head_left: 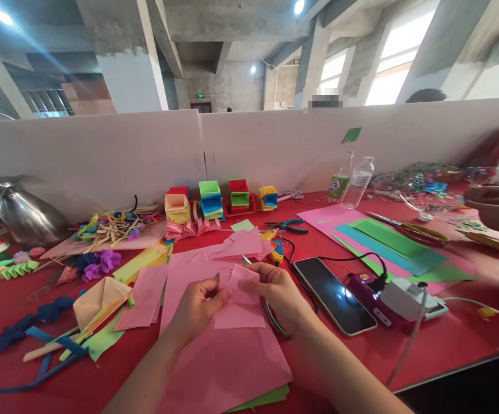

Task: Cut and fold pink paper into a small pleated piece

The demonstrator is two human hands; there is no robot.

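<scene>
My left hand and my right hand both pinch a small square of pink paper, holding it just above a stack of larger pink sheets on the red table. The left fingers grip the square's left edge, the right fingers its upper right corner. A folded flap stands up at the top of the square. A green sheet peeks out under the stack.
Folded coloured paper boxes line the white partition. A black phone and a charger lie to the right, pliers, scissors and coloured sheets beyond. Paper scraps lie left. Another person's hands work at far right.
</scene>
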